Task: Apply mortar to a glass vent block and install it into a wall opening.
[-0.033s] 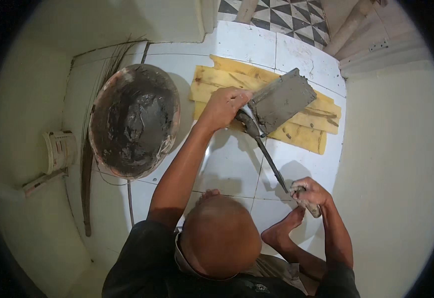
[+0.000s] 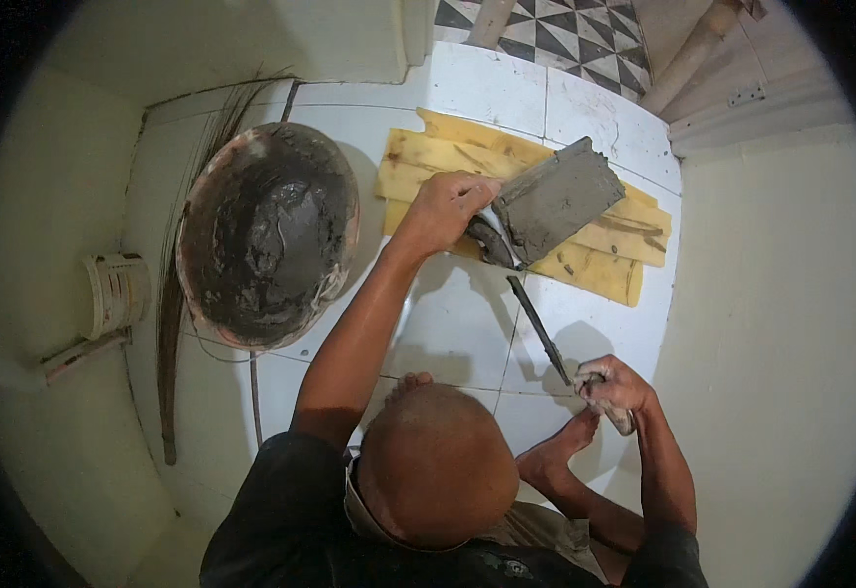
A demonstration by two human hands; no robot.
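My left hand (image 2: 443,211) grips the left end of a rectangular tile (image 2: 560,201), its upturned face coated in grey mortar. A thick dark lump of mortar (image 2: 492,241) hangs at the tile's near left corner, beside a strip of white edge. Closed around a trowel's handle is my right hand (image 2: 612,384), nearer to me and to the right. The trowel blade (image 2: 541,330) shows edge-on as a narrow mortar-smeared strip. Its tip points up and left, just short of the tile's near corner. My fingers partly hide the handle.
A round basin (image 2: 348,211) of wet grey mortar stands at left, with a stick broom (image 2: 170,363) alongside. Yellow boards (image 2: 418,152) lie on white floor tiles beneath the mortared tile. A white bucket (image 2: 117,294) sits by the left wall. My bare foot (image 2: 557,446) is near the trowel.
The trowel's tip has come slightly down and away from the tile's near corner, leaving a small gap. My left hand and the tile have hardly moved.
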